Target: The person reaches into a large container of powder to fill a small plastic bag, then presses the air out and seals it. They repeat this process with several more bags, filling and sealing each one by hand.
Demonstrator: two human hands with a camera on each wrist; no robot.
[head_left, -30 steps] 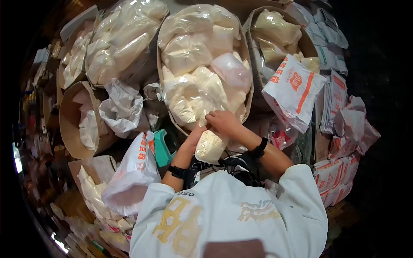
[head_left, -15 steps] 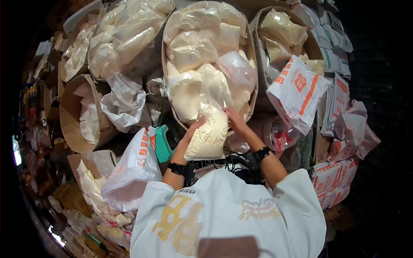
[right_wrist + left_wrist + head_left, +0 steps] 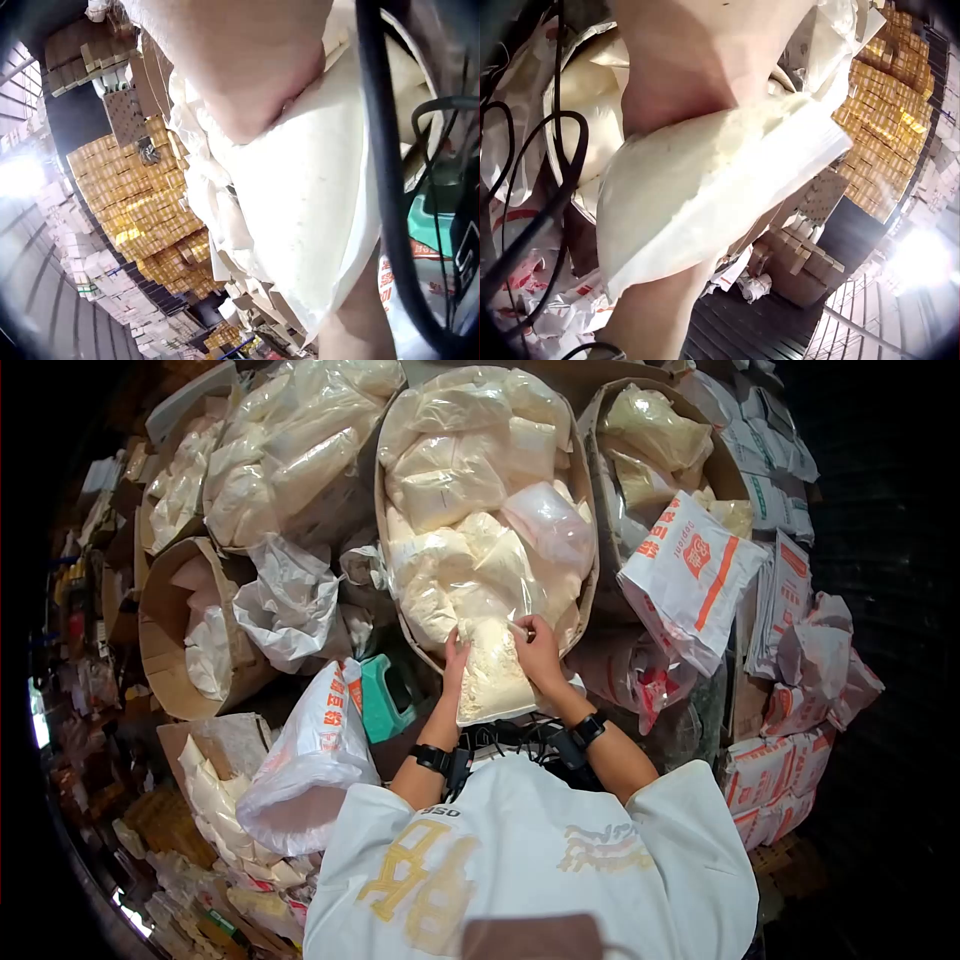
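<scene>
Brown shape (image 3: 532, 940): nearest item; blurred, cut off by the lower frame edge, identity not determinable.
White shirt (image 3: 530, 860): fills the near foreground; lettering partly legible.
Black cord (image 3: 388, 157): crosses the right wrist view and covers part of the scene behind it.
Filled bag (image 3: 497, 675): clear, with pale, lumpy contents; held between the hands just beyond the shirt, its upper end overlapping the near side of the middle carton (image 3: 592, 550).
Left hand (image 3: 456, 660): clamped on the bag's left side; most fingers hidden in the left wrist view.
Right hand (image 3: 541, 650): clamped on the bag's upper right, fingers curled; fingertips out of sight in the right wrist view.
Room at left: a narrow gap separates the left forearm from the teal container (image 3: 385, 702); the open white sack (image 3: 310, 790) stands next to it.
Room at right: crumpled clear plastic lies near the right forearm; contents hard to make out.
Middle carton: heaped with pale bags (image 3: 450, 475); near rim partly covered.
Printed sack (image 3: 690, 565): overlaps the right carton (image 3: 722, 465), concealing part of its edge.
Yellow boxes (image 3: 889, 127): stacked well apart in the background; glare nearby obscures detail.
</scene>
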